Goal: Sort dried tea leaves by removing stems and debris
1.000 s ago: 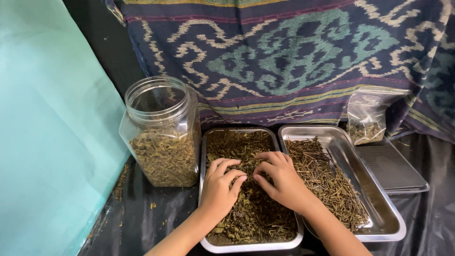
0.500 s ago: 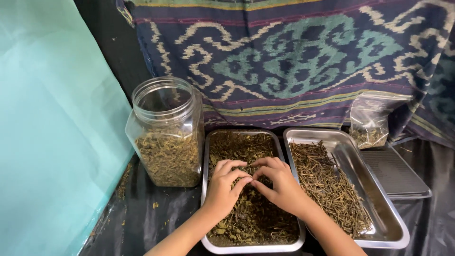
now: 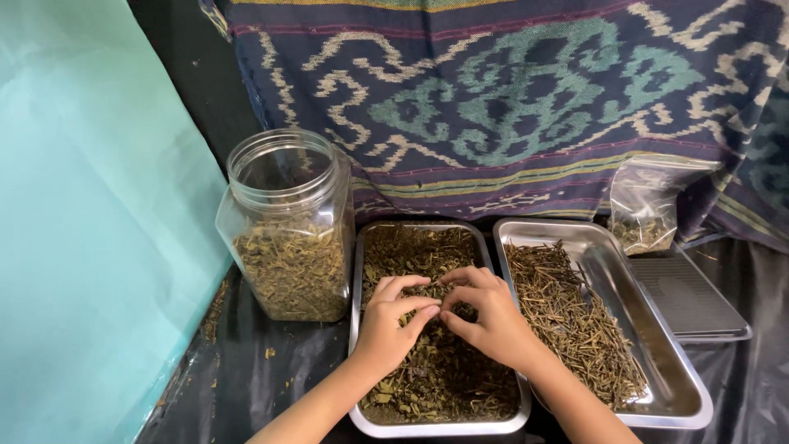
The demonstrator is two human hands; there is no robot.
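Observation:
Both of my hands rest in a steel tray (image 3: pixel 358 271) filled with dark dried leaves (image 3: pixel 444 378). My left hand (image 3: pixel 390 325) and my right hand (image 3: pixel 485 316) meet at the fingertips over the middle of the tray, fingers curled and pinching into the leaves. To the right stands a second steel tray (image 3: pixel 657 329) holding thin dried stems (image 3: pixel 567 316). A clear plastic jar (image 3: pixel 288 222), open at the top and about half full of dried leaves, stands left of the first tray.
A small clear bag (image 3: pixel 645 205) of dried bits leans against patterned woven cloth (image 3: pixel 509 99) at the back. A flat grey lid (image 3: pixel 686 296) lies at the far right. A teal sheet (image 3: pixel 90 214) covers the left side. Black plastic (image 3: pixel 271 378) lines the surface.
My hands have drawn closer together, fingertips now meeting over the leaves in the tray's middle. The camera view has shifted slightly.

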